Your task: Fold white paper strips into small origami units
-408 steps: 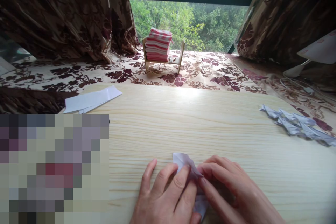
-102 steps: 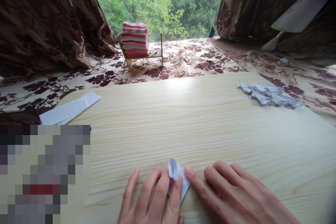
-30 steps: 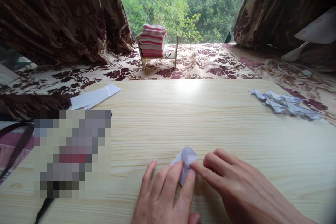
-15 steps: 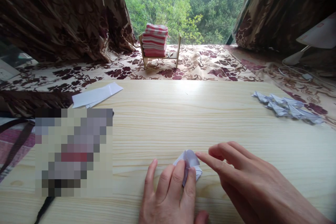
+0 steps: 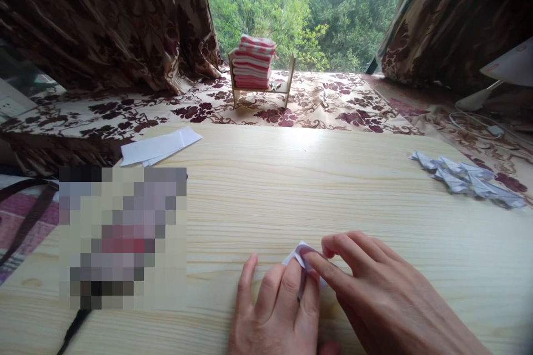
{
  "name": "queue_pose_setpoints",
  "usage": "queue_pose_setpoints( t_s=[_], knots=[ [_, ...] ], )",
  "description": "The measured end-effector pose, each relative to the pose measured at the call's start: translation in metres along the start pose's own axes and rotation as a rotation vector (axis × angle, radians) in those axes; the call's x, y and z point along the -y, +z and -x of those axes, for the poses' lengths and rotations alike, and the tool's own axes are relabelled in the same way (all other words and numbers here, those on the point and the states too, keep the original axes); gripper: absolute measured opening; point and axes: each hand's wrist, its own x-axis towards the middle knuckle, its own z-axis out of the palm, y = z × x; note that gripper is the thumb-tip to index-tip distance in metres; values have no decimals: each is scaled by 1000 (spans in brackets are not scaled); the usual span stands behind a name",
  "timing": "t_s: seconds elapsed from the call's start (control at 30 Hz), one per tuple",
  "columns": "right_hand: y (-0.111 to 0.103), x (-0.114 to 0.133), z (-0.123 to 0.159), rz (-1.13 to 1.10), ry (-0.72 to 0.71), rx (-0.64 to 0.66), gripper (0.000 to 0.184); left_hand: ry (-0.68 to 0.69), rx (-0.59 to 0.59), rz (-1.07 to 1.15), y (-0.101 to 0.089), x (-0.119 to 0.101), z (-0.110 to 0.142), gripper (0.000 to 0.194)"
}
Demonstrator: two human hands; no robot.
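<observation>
A small piece of folded white paper [image 5: 291, 257] lies on the wooden table near its front, mostly covered by my fingers. My left hand [image 5: 277, 308] presses it down from the near side, its fingertips on the folds and its little finger lifted apart. From the right, my right hand [image 5: 375, 283] lays its index fingertip on the upper flap, while its other fingers are curled. The right thumb is hidden, and so is the lower part of the paper.
Flat paper strips [image 5: 160, 147] lie at the table's [image 5: 250, 194] far left, behind a pixelated object [image 5: 129, 233] with a black cord. Several folded paper pieces [image 5: 466, 177] sit far right. Beyond the table, striped cloths [image 5: 252, 64] are stacked on a small wooden rack [image 5: 287, 86].
My right index finger has moved left onto the paper's flap, which now bends under it. My left hand still presses on the paper. The whole view has shifted slightly.
</observation>
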Motion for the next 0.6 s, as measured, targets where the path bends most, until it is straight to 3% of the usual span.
queue_pose_setpoints(
  t_s=[0.17, 0.37, 0.6],
  knots=[
    [-3, -1, 1, 13, -2, 12, 33, -12, -1, 32, 1, 0, 1, 40],
    [-7, 1, -8, 79, 2, -68, 31, -25, -5, 33, 2, -1, 2, 39],
    [-2, 5, -18, -10, 80, -130, 23, -24, 5, 41, 2, 0, 2, 40]
  ],
)
